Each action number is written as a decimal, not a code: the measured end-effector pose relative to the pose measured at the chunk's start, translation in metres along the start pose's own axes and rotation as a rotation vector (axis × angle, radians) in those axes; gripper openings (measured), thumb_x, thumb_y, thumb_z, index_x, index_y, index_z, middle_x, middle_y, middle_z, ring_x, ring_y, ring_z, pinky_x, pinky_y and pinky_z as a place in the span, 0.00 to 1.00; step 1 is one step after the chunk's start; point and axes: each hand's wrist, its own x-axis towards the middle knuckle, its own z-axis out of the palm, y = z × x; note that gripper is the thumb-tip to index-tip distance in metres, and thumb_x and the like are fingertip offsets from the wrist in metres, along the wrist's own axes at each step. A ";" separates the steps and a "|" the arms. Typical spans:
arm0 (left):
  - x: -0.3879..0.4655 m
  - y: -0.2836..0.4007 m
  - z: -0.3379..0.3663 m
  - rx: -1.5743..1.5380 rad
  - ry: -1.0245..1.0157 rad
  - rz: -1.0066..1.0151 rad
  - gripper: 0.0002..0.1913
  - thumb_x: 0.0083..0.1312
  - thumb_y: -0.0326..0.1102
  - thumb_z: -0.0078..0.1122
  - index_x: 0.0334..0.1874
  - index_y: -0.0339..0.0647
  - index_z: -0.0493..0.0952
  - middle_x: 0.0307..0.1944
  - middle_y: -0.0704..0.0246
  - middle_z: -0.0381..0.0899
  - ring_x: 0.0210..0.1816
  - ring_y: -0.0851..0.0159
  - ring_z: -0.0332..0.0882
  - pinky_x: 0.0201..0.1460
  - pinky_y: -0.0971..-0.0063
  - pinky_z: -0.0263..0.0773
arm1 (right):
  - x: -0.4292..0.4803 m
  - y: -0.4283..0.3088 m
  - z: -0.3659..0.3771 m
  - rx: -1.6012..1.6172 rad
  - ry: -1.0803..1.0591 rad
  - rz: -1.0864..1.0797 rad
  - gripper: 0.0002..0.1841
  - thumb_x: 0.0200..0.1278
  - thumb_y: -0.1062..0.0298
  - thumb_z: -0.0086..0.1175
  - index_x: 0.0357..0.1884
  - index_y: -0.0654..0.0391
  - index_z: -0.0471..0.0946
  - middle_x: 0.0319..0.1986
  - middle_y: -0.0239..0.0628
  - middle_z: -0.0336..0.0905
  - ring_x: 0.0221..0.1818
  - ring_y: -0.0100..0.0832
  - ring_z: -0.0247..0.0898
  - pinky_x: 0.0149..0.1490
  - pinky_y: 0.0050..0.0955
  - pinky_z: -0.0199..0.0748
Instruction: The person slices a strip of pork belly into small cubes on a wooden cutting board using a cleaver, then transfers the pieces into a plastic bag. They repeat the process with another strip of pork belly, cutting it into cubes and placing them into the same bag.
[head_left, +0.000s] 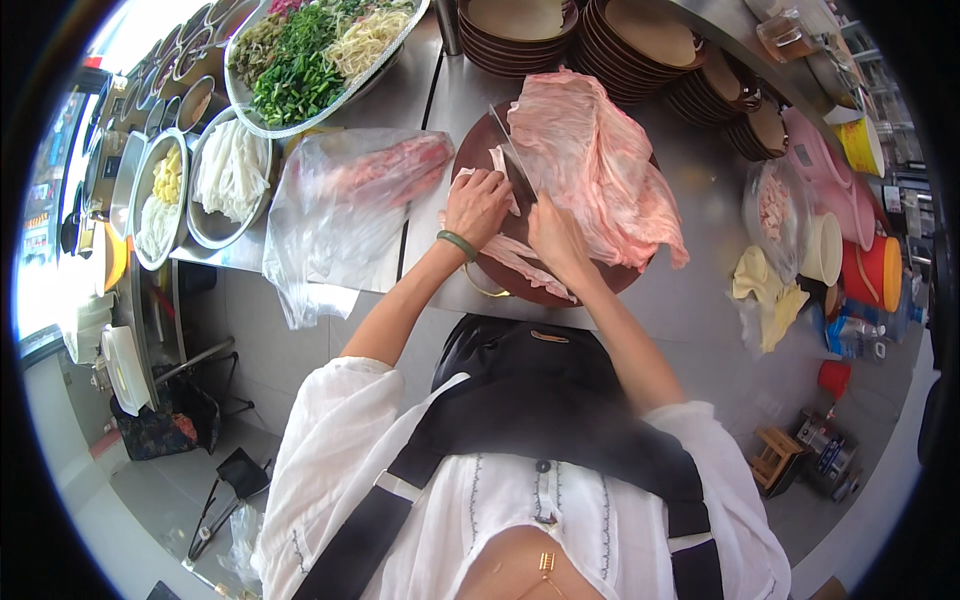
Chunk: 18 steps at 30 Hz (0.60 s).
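A large sheet of pale pink raw meat or fat (600, 165) covers the right of a round reddish-brown cutting board (480, 131) and hangs over its edge. My right hand (556, 234) is closed on a knife, whose blade (514, 154) points away and to the left. Beside the blade, my left hand (478, 204), with a green bangle at the wrist, presses a whitish strip (499, 161) to the board. More cut strips (529, 268) lie at the board's near edge, below both hands. The knife's handle is hidden in my right fist.
Left of the board lies a clear plastic bag (330, 195) with red meat. Behind it stand a tray of chopped greens (300, 82) and a bowl of white noodle-like strips (229, 169). Stacked brown bowls (517, 37) line the back. A bag of cut pieces (776, 217) and yellow gloves (769, 289) are right.
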 end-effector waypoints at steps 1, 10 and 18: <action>0.000 0.001 0.000 0.013 0.012 -0.002 0.11 0.61 0.35 0.64 0.46 0.47 0.80 0.49 0.71 0.80 0.54 0.60 0.76 0.57 0.62 0.68 | 0.013 -0.002 0.005 -0.002 0.001 -0.038 0.11 0.72 0.68 0.48 0.46 0.67 0.71 0.27 0.65 0.78 0.33 0.66 0.77 0.38 0.61 0.72; -0.005 0.001 -0.011 0.130 -0.034 -0.089 0.11 0.62 0.40 0.65 0.44 0.46 0.82 0.43 0.70 0.80 0.53 0.60 0.76 0.59 0.61 0.67 | -0.047 0.024 -0.026 0.020 -0.136 0.061 0.11 0.71 0.68 0.48 0.43 0.68 0.73 0.28 0.65 0.78 0.37 0.67 0.77 0.39 0.57 0.73; 0.010 0.031 0.017 -0.155 0.081 0.147 0.11 0.61 0.30 0.65 0.46 0.43 0.80 0.52 0.67 0.81 0.62 0.57 0.76 0.61 0.62 0.73 | -0.101 0.047 -0.077 0.138 0.098 0.056 0.12 0.73 0.67 0.52 0.50 0.67 0.75 0.21 0.59 0.74 0.25 0.59 0.77 0.30 0.49 0.68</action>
